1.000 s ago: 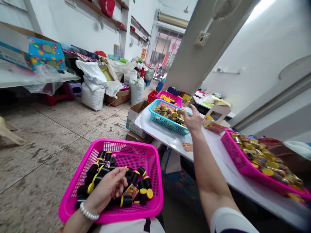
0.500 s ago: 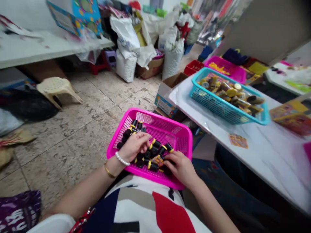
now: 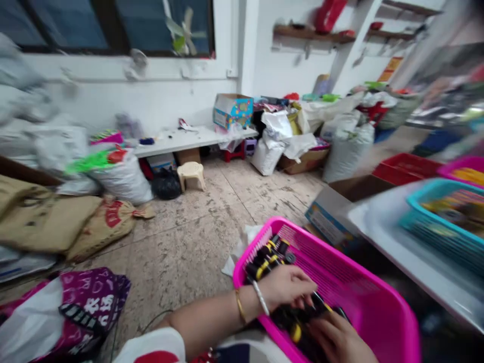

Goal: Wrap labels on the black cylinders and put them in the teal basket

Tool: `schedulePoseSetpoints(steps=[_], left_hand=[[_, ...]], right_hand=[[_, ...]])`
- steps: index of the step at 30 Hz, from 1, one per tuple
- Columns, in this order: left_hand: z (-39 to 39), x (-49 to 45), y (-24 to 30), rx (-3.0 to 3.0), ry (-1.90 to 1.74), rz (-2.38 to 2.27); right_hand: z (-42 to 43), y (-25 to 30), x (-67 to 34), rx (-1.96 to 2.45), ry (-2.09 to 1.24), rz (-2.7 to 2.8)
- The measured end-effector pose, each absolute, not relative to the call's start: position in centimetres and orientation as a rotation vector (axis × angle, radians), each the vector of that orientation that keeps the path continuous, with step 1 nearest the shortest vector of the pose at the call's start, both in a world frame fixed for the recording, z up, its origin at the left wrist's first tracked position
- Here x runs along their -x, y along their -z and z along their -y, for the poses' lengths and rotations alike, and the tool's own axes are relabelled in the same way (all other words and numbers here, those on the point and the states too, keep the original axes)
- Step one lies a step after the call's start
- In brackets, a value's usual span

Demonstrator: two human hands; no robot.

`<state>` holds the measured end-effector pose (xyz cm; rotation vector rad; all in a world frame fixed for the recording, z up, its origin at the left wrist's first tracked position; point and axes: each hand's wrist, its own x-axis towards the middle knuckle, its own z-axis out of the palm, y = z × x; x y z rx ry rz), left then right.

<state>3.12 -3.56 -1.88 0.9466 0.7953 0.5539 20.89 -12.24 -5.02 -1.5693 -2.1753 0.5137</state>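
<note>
A pink plastic basket point(image 3: 363, 280) holds many small black cylinders with yellow rings point(image 3: 260, 267), heaped toward its left and near sides. My left hand point(image 3: 285, 287), with a beaded bracelet and a gold bangle at the wrist, hovers over the heap. Its fingers are curled together, and what they may hold is hidden. My right hand point(image 3: 342, 338) is low in the near part of the basket, among the black pieces. Blur softens its fingers, which are bunched with their tips out of sight against the pieces.
To the right, a white table point(image 3: 419, 267) bears a blue basket point(image 3: 434, 222) of mixed pieces. An open carton point(image 3: 333, 217) stands beside it. On the floor are a cream stool point(image 3: 191, 171), brown sacks point(image 3: 102, 227) and a purple bag point(image 3: 91, 302).
The view has swung left and up, so the basket and hands now appear lower and farther right. Both hands stay in the basket, closer to each other.
</note>
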Motion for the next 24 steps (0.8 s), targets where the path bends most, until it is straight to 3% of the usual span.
schedulePoseSetpoints(steps=[12,24], left_hand=[[3.5,-1.2,0.5,-1.218,-0.496,-0.818],[4.9,-1.4,-0.1,-2.058,-0.523,-0.781]], right_hand=[[14.1,0.7,-20.1,1.757,-0.466,1.937],[12.6,-0.7,-19.3,2.082,-0.261,2.422]])
